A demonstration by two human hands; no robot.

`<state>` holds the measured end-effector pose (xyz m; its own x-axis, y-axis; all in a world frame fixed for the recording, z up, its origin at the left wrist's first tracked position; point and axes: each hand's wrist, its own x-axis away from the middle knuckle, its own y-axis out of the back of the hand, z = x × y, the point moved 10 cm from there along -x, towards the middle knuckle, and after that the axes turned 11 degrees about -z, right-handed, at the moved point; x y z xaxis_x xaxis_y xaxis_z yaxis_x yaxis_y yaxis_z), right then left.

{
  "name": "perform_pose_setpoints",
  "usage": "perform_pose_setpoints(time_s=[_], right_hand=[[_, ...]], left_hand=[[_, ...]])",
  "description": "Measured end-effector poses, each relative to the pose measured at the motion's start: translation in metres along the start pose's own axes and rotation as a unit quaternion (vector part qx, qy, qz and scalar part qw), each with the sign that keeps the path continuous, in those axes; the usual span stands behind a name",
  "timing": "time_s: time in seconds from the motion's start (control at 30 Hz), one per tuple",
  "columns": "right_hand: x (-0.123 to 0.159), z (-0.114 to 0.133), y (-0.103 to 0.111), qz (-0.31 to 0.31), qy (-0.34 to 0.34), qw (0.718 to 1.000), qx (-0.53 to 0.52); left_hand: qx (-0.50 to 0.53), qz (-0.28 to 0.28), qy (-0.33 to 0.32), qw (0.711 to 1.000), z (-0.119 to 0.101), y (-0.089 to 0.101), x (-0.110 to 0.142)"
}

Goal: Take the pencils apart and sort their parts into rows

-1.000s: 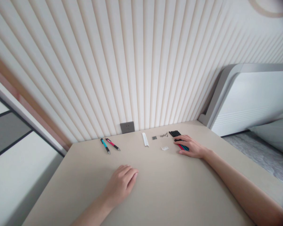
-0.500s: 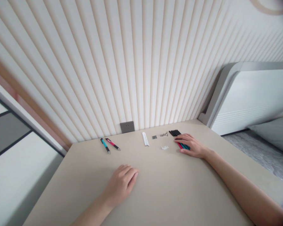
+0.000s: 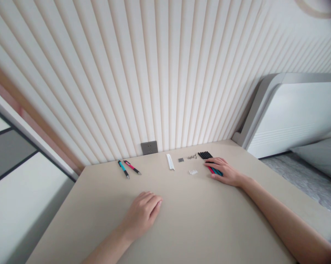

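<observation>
Right hand [image 3: 228, 173] nudges slightly right, thumb spread from fingers over red and teal barrels [image 3: 218, 172], far right; handling stays on these. Left hand [image 3: 143, 212] unmoved, near left, fingers curled together, nothing visible inside.

We see a grey wall socket [image 3: 149, 147] on the ribbed wall [image 3: 151, 66], at the back edge of the desk [image 3: 198, 223]; beside the back right corner, a grey-framed headboard [image 3: 297, 113]; past the right edge, a pillow [image 3: 322, 157].
</observation>
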<state>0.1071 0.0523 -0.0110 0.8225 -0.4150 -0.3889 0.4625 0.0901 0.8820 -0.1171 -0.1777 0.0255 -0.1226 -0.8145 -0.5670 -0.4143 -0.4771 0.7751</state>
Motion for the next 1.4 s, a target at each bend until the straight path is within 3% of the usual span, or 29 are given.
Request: perform_pose_setpoints(time_s=[0.53, 1.4], right_hand=[[0.015, -0.012, -0.003, 0.010, -0.070, 0.996, 0.053], [0.016, -0.014, -0.010, 0.016, -0.063, 0.997, 0.034]], left_hand=[[0.005, 0.002, -0.004, 1.000, -0.002, 0.001, -0.001], [0.005, -0.019, -0.013, 1.000, -0.007, 0.007, -0.005]])
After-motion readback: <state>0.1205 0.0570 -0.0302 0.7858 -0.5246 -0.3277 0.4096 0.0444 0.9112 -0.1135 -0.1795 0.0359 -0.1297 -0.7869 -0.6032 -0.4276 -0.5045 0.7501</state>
